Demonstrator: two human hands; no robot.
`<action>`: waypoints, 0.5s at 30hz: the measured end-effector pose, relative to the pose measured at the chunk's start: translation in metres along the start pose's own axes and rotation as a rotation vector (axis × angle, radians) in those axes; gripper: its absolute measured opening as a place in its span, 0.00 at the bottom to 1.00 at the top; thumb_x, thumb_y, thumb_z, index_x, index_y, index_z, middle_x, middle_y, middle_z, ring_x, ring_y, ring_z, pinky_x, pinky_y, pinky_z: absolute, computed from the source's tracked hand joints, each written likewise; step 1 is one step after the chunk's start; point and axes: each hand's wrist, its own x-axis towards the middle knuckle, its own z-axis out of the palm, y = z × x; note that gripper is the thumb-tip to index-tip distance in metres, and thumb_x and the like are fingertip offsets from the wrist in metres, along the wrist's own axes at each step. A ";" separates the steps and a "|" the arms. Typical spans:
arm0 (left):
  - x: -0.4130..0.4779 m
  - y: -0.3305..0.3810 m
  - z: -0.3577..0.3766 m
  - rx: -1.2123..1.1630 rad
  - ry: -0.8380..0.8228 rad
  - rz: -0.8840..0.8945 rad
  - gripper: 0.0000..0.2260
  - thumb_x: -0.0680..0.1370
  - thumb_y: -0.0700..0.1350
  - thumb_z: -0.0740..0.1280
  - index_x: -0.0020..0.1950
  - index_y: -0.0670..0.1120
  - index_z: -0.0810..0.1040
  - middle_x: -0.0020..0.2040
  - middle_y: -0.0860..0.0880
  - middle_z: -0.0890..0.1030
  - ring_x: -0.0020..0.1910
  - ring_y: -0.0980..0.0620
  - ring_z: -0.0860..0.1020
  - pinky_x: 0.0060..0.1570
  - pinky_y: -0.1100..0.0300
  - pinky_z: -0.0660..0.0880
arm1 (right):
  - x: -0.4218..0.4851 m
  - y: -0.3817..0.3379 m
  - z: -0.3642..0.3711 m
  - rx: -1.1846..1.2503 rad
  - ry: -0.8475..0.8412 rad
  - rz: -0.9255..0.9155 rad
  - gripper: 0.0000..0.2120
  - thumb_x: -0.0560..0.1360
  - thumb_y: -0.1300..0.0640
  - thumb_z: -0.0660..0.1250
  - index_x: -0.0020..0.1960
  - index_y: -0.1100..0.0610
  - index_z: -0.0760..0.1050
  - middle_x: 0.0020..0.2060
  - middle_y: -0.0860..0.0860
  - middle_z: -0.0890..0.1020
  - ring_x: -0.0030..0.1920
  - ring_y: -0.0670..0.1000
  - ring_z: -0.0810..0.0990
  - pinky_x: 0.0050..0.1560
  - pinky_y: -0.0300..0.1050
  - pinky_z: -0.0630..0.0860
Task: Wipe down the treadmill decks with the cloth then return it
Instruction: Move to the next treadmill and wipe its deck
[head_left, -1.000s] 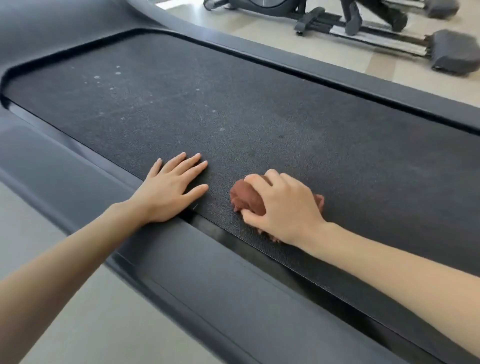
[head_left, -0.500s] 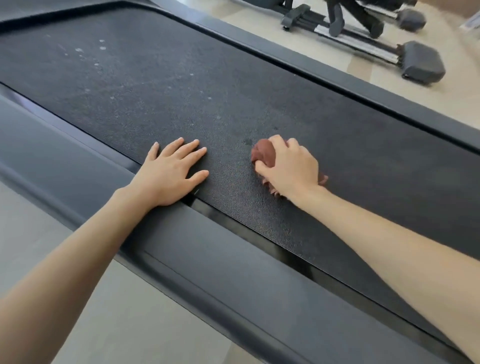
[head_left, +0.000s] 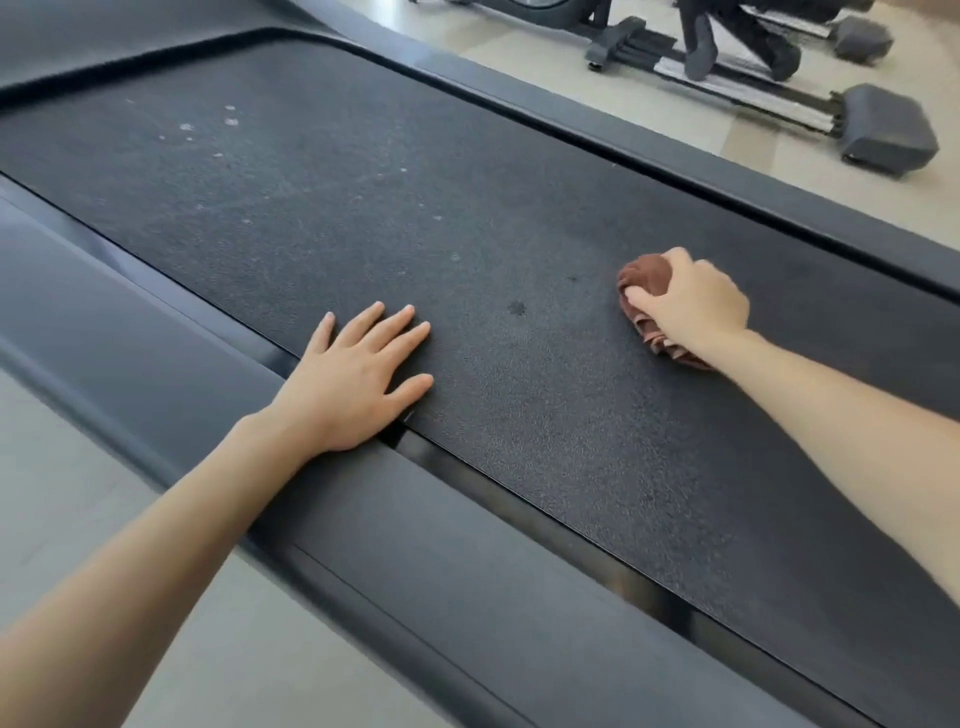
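Head view: the left hand (head_left: 358, 379) lies flat on the near edge of the treadmill belt (head_left: 311, 218), its grip spread with fingers straight and its heel over the side rail (head_left: 156, 332). The right hand (head_left: 696, 306) is well to its right, its grip curled round a bunched brown cloth (head_left: 644, 275) pressed onto the belt. Pale specks (head_left: 208, 130) dot the belt's far left.

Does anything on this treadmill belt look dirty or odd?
Yes. Whitish flecks dot the black textured treadmill belt near its far end, and a small dark spot sits between the flat left hand and the right hand gripping the brown cloth.
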 end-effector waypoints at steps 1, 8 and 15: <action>-0.001 0.000 0.000 0.000 0.002 -0.001 0.30 0.75 0.64 0.43 0.76 0.58 0.48 0.77 0.58 0.47 0.76 0.54 0.44 0.74 0.46 0.42 | 0.013 -0.001 0.002 0.013 -0.001 0.078 0.27 0.74 0.38 0.61 0.66 0.55 0.67 0.59 0.60 0.76 0.59 0.64 0.73 0.54 0.55 0.72; -0.003 0.000 -0.003 -0.039 0.014 0.014 0.26 0.78 0.61 0.45 0.76 0.58 0.50 0.77 0.59 0.49 0.76 0.56 0.44 0.74 0.48 0.41 | 0.003 -0.092 0.013 0.110 0.021 -0.186 0.26 0.74 0.39 0.62 0.64 0.55 0.69 0.56 0.60 0.76 0.57 0.63 0.75 0.51 0.52 0.72; -0.016 -0.034 -0.013 -0.052 0.038 -0.143 0.25 0.78 0.61 0.46 0.75 0.61 0.54 0.77 0.58 0.51 0.76 0.56 0.48 0.74 0.52 0.45 | -0.067 -0.110 0.000 0.160 -0.076 -0.884 0.26 0.67 0.35 0.62 0.60 0.46 0.71 0.47 0.50 0.78 0.50 0.54 0.78 0.44 0.45 0.72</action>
